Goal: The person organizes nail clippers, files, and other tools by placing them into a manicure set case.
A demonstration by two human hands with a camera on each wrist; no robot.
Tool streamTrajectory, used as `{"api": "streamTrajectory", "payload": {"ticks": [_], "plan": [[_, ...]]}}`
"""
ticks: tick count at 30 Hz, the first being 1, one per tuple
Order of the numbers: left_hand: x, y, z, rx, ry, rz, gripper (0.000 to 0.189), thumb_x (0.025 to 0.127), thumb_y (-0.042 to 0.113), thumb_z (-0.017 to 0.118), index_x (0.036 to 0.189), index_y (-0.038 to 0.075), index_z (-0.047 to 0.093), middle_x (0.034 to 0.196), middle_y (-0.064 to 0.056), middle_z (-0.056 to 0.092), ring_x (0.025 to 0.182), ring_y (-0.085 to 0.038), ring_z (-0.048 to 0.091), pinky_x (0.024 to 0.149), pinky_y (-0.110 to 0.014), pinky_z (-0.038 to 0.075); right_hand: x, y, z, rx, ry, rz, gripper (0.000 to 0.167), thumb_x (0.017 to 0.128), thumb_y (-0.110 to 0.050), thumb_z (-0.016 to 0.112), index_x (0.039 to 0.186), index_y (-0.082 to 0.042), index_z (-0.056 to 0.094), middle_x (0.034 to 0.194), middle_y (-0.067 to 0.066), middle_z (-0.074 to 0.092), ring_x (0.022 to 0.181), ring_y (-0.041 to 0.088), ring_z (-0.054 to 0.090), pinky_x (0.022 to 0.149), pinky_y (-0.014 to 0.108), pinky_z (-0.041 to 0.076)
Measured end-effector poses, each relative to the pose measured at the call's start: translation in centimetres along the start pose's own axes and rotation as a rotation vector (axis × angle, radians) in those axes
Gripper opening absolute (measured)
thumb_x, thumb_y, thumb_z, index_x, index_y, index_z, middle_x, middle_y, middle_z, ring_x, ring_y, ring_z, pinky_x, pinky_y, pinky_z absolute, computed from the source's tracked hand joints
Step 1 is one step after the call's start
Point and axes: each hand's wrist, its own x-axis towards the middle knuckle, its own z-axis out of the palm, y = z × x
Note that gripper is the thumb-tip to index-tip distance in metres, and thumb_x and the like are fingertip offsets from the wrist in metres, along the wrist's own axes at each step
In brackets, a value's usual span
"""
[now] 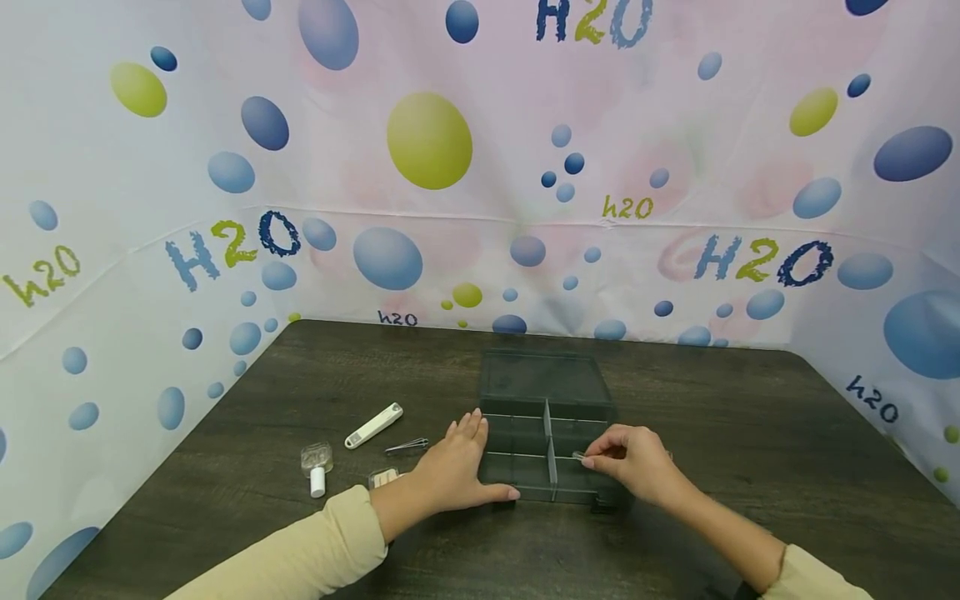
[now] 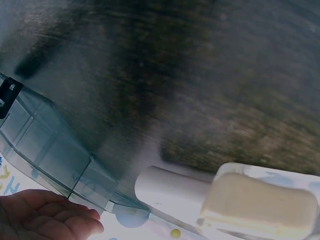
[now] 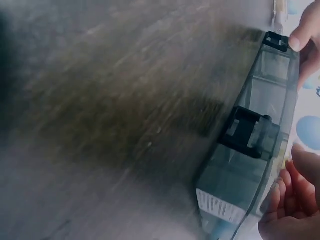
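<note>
A translucent grey compartment box (image 1: 534,492) lies with its lid (image 1: 546,377) folded back and pale dividers (image 1: 552,462) standing inside. My left hand (image 1: 461,467) rests along the box's left side, fingers stretched and thumb at the front edge. Over the front right compartment, my right hand (image 1: 630,457) pinches a small clear piece (image 1: 578,456) between thumb and fingertips; I cannot tell what it is. In the right wrist view, that hand (image 3: 295,200) is beside the box's wall, near a black latch (image 3: 247,132).
Left of the box lie a white nail clipper (image 1: 373,426), a small metal clip-like item (image 1: 407,447) and a clear bottle with a white cap (image 1: 317,482). A clear case with beige contents (image 1: 385,477) is partly hidden by my left wrist. A printed curtain (image 1: 480,275) stands behind the table.
</note>
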Motion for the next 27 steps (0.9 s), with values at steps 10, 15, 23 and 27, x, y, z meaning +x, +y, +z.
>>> {"api": "streamTrajectory", "payload": {"ticks": [10, 15, 23, 27], "plan": [[0.0, -0.1, 0.0, 0.014, 0.011, 0.000, 0.099, 0.077, 0.064, 0.061, 0.140, -0.008, 0.033, 0.149, -0.025, 0.025, 0.139, -0.036, 0.027, 0.111, -0.046, 0.030, 1.2, 0.1, 1.2, -0.154, -0.076, -0.200, 0.005, 0.075, -0.005, 0.074, 0.072, -0.007, 0.070, 0.072, -0.003, 0.060, 0.061, -0.002, 0.049, 0.053, 0.017, 0.046], [0.0, -0.1, 0.1, 0.013, 0.017, 0.004, 0.099, 0.077, 0.064, 0.061, 0.140, -0.008, 0.034, 0.149, -0.025, 0.026, 0.138, -0.037, 0.028, 0.111, -0.046, 0.030, 1.3, 0.0, 1.6, -0.209, -0.117, -0.238, 0.007, 0.072, -0.002, 0.075, 0.071, -0.005, 0.069, 0.073, -0.001, 0.061, 0.062, 0.002, 0.056, 0.054, 0.014, 0.048], [0.0, -0.1, 0.0, 0.009, 0.016, 0.001, 0.098, 0.077, 0.064, 0.061, 0.139, -0.007, 0.035, 0.149, -0.025, 0.026, 0.138, -0.037, 0.028, 0.110, -0.046, 0.031, 1.5, -0.2, 1.7, -0.237, -0.146, -0.228, 0.007, 0.071, -0.002, 0.075, 0.069, -0.006, 0.069, 0.071, -0.001, 0.063, 0.060, 0.001, 0.054, 0.052, 0.014, 0.046], [0.0, -0.1, 0.1, 0.006, 0.020, 0.006, 0.098, 0.077, 0.063, 0.062, 0.139, -0.008, 0.035, 0.149, -0.025, 0.026, 0.138, -0.037, 0.028, 0.110, -0.046, 0.031, 1.5, -0.2, 1.6, -0.241, -0.161, -0.244, 0.007, 0.072, -0.003, 0.075, 0.070, -0.006, 0.070, 0.071, 0.000, 0.064, 0.059, 0.002, 0.054, 0.051, 0.014, 0.045]]}}
